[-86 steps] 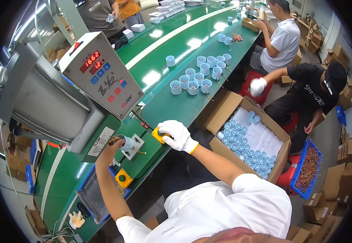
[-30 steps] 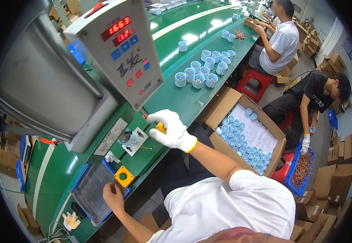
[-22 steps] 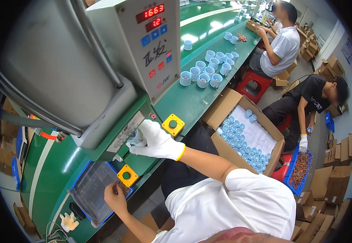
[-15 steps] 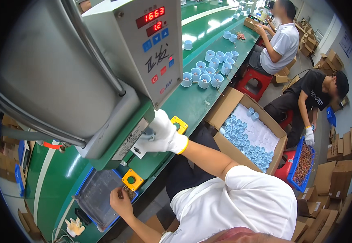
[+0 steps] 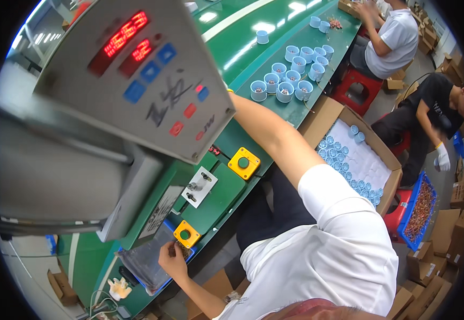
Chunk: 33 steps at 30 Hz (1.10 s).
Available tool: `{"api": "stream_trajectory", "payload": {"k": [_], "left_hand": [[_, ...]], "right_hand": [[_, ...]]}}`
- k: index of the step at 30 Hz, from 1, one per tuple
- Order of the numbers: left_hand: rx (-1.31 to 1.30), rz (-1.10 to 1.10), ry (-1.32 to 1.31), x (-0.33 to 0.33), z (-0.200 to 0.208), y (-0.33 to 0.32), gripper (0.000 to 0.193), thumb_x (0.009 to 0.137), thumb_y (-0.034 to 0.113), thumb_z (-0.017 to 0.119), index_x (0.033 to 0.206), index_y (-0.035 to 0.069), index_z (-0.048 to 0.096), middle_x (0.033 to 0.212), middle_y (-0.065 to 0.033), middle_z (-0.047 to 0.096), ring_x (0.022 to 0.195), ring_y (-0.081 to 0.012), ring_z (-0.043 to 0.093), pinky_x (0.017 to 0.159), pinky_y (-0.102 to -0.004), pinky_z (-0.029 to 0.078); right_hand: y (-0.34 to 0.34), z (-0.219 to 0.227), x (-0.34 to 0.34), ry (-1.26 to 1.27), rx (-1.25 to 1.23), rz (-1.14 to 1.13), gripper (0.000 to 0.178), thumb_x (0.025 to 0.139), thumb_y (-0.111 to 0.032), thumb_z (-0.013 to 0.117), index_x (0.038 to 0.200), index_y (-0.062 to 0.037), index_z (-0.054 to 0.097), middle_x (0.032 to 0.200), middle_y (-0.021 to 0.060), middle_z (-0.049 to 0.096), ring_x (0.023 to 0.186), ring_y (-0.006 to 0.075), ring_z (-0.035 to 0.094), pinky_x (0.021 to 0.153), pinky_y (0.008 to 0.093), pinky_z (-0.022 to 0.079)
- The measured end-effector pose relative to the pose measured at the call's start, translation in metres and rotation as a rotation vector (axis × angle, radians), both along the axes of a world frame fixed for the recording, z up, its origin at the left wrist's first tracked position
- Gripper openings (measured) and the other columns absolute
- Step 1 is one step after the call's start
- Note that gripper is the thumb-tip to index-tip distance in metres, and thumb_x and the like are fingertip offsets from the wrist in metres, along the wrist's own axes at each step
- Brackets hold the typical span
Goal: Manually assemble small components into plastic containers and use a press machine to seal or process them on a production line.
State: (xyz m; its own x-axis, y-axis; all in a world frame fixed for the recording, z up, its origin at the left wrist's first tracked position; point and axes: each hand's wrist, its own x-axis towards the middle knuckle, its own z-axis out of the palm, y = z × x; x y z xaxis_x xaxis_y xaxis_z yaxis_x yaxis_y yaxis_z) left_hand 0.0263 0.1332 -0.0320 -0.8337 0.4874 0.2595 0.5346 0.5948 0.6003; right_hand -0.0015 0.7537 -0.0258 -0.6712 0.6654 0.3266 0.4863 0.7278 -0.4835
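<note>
My bare left hand (image 5: 173, 260) is at a small heap of brown bits (image 5: 187, 250) in the corner of a blue-rimmed tray (image 5: 160, 282). Its fingertips are pinched together, and I cannot make out what is in them. My right arm stretches up and away; only a sliver of yellow glove cuff shows, and the hand is hidden behind the press's grey control box (image 5: 152, 80). Below the press head, a metal fixture plate (image 5: 199, 186) with a pin stands uncovered. Yellow boxes with green buttons flank it, one near (image 5: 187, 234) and one farther off (image 5: 244, 163).
Light blue cups (image 5: 285, 92) holding small parts stand on the green bench. To the right, a carton (image 5: 384, 160) holds several blue cups. Two people sit beyond on red stools, one near a blue tray of reddish parts (image 5: 417, 213). A glove (image 5: 119, 288) lies at lower left.
My gloved right hand has left the fixture plate and gone up behind the control box, uncovering the pin. My left hand stays at the brown bits. The view has shifted.
</note>
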Motion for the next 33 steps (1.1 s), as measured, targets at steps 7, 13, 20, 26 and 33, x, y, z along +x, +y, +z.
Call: {"api": "stream_trajectory", "payload": {"k": [7, 13, 20, 26, 33], "left_hand": [[-0.002, 0.116, -0.088, 0.012, 0.000, -0.016, 0.007, 0.096, -0.001, 0.077, 0.103, -0.004, 0.076, 0.086, -0.0094, 0.073, 0.074, -0.0155, 0.068, 0.069, -0.0317, 0.054], [-0.022, 0.063, -0.040, 0.005, 0.002, -0.006, 0.007, 0.097, 0.000, 0.077, 0.103, -0.004, 0.075, 0.083, -0.0081, 0.071, 0.072, -0.0146, 0.065, 0.069, -0.0319, 0.052], [0.002, 0.057, -0.043, 0.001, -0.001, -0.006, 0.010, 0.097, 0.002, 0.077, 0.105, -0.004, 0.077, 0.087, -0.0128, 0.074, 0.075, -0.0193, 0.071, 0.074, -0.0338, 0.056], [-0.004, 0.078, -0.036, 0.000, -0.009, -0.023, 0.012, 0.096, 0.004, 0.079, 0.106, -0.002, 0.077, 0.091, -0.0148, 0.077, 0.080, -0.0237, 0.076, 0.078, -0.0358, 0.059], [0.017, -0.005, 0.056, -0.002, 0.003, -0.008, 0.014, 0.099, 0.003, 0.076, 0.112, -0.001, 0.078, 0.104, -0.0162, 0.077, 0.092, -0.0316, 0.076, 0.084, -0.0383, 0.059]], "right_hand": [[-0.071, 0.054, 0.112, 0.406, 0.351, 0.149, 0.036, 0.092, -0.040, 0.079, 0.118, -0.0146, 0.076, 0.125, 0.0146, 0.075, 0.121, 0.0338, 0.070, 0.102, 0.0506, 0.056], [-0.045, 0.016, 0.319, 0.228, 0.497, -0.453, 0.024, 0.086, -0.028, 0.090, 0.107, -0.0173, 0.084, 0.146, 0.0186, 0.067, 0.136, 0.0417, 0.061, 0.112, 0.0508, 0.052], [-0.050, -0.027, 0.311, 0.258, 0.379, -0.474, 0.030, 0.089, -0.032, 0.089, 0.113, -0.0160, 0.081, 0.148, 0.0187, 0.064, 0.137, 0.0437, 0.058, 0.114, 0.0521, 0.050], [-0.067, -0.031, 0.306, 0.495, 0.471, -0.422, 0.028, 0.096, -0.017, 0.085, 0.118, -0.0046, 0.072, 0.132, 0.0183, 0.075, 0.114, 0.0352, 0.074, 0.103, 0.0472, 0.058], [-0.269, 0.074, 0.231, 0.684, -0.220, 0.350, 0.073, 0.076, -0.019, 0.098, 0.140, 0.0004, 0.068, 0.132, 0.0160, 0.075, 0.119, 0.0258, 0.075, 0.104, 0.0406, 0.059]]}}
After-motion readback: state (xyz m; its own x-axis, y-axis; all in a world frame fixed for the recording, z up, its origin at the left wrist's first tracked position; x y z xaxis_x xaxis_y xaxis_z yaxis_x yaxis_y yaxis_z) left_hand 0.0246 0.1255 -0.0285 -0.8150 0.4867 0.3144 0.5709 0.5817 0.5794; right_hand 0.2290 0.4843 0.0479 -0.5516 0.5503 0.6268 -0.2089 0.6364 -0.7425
